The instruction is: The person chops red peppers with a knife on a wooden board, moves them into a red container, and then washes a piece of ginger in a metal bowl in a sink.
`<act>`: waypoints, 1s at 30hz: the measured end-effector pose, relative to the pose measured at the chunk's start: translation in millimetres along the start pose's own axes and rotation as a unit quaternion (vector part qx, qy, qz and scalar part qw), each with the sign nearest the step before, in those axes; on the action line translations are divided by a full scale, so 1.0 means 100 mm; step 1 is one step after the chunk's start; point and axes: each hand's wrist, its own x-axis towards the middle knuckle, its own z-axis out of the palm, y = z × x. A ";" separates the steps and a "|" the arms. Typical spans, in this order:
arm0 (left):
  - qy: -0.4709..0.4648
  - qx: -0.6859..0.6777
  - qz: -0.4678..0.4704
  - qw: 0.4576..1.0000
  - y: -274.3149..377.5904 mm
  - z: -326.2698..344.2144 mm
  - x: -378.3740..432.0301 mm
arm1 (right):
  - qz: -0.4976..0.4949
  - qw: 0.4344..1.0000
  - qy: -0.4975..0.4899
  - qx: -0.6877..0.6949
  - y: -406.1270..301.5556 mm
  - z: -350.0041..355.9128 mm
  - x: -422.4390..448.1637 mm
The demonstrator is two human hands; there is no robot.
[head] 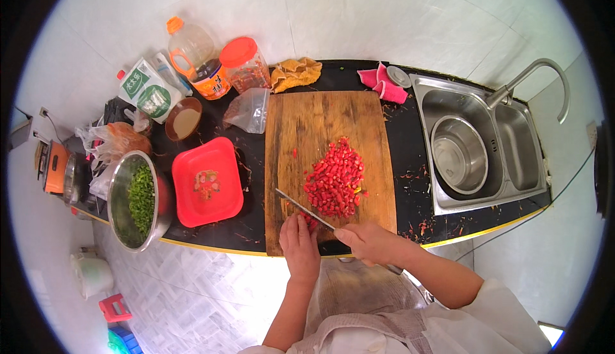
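On the wooden cutting board (326,113) lies a heap of chopped red chillies (336,178). My right hand (367,242) is closed around the handle of a kitchen knife (305,209), whose blade is seen nearly edge-on and slants up to the left. Just below the blade, at the board's near edge, my left hand (299,243) presses uncut red chillies (310,221) to the wood. Its fingertips are close to the blade. A few stray chilli bits lie to the left of the heap.
Left of the board are a red plastic tray (208,183) and a steel bowl of chopped greens (141,200). Behind stand a sauce bottle (194,56), a red-lidded jar (245,65) and a brown bowl (184,118). A steel sink (521,147) holding a metal pot (459,154) is on the right.
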 end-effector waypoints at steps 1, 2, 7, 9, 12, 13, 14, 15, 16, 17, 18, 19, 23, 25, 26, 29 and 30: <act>0.005 0.004 0.002 1.000 0.00 0.02 0.00 | -0.018 1.000 0.010 -0.019 -0.01 0.01 0.01; 0.009 0.011 0.006 1.000 0.01 0.03 0.00 | -0.036 0.998 0.021 -0.038 -0.01 0.02 0.02; 0.016 0.023 -0.001 1.000 0.05 0.10 -0.05 | -0.106 0.986 0.061 -0.117 0.06 0.13 0.16; 0.018 0.031 0.006 0.999 0.07 0.10 -0.05 | -0.109 0.987 0.053 -0.102 -0.02 0.16 0.31; 0.014 0.028 0.008 0.999 0.09 0.06 -0.02 | -0.205 0.961 0.068 -0.172 0.14 0.21 0.52; 0.014 0.030 0.011 0.999 0.09 0.04 0.01 | -0.246 0.946 0.075 -0.199 0.22 0.20 0.60; 0.014 0.031 0.016 0.999 0.05 0.06 0.02 | -0.284 0.928 0.083 -0.226 0.31 0.19 0.67; 0.014 0.037 0.019 0.999 -0.01 0.05 0.02 | -0.319 0.914 0.086 -0.237 0.28 0.13 0.74; 0.015 0.042 0.022 0.999 -0.05 0.04 0.03 | -0.283 0.939 0.072 -0.182 0.27 0.08 0.75; 0.014 0.045 0.022 0.999 -0.08 0.04 0.03 | -0.248 0.959 0.063 -0.124 0.27 0.02 0.75; 0.007 0.042 0.016 0.999 -0.07 0.04 0.01 | -0.132 0.991 0.027 0.005 0.17 -0.06 0.64; 0.002 0.039 0.014 0.999 -0.08 0.04 0.02 | -0.104 0.993 0.027 0.056 0.20 -0.03 0.62; -0.011 0.000 -0.008 1.000 -0.06 -0.04 0.05 | -0.060 0.988 0.034 0.141 0.15 -0.01 0.45; -0.003 -0.007 -0.020 1.000 -0.09 -0.06 0.01 | -0.049 0.993 0.016 0.110 -0.01 -0.01 0.27; 0.001 -0.004 -0.020 1.000 -0.11 -0.06 0.00 | -0.056 0.995 0.008 0.084 -0.03 -0.01 0.22; 0.005 -0.005 -0.021 1.000 -0.12 -0.07 -0.03 | -0.088 0.996 -0.015 0.003 -0.05 -0.01 0.12; 0.002 -0.005 -0.019 1.000 -0.12 -0.06 -0.03 | -0.089 0.996 -0.024 -0.020 -0.07 -0.01 0.10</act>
